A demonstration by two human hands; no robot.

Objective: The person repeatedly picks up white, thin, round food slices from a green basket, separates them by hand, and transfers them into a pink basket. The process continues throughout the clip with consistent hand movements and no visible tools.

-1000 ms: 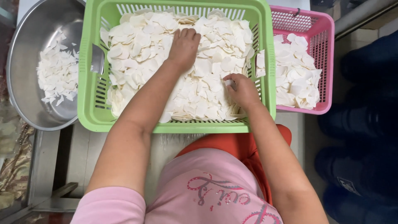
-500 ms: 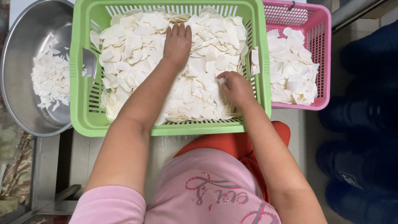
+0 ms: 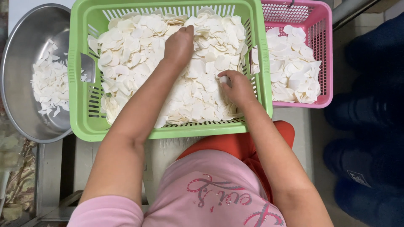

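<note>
Curled now, left hand (image 3: 179,44) digs white slices (image 3: 134,54); right hand (image 3: 237,86) pinches one, between steel bowl (image 3: 25,50) and pink basket (image 3: 324,50).

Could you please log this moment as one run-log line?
left hand: curled in white slices | right hand: pinching one slice | green basket: full | pink basket, metal bowl: hold slices

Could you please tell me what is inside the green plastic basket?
The green plastic basket holds a heap of thin white slices, with the left hand and right hand resting on them. The heap hides the basket's floor and anything beneath.
</note>
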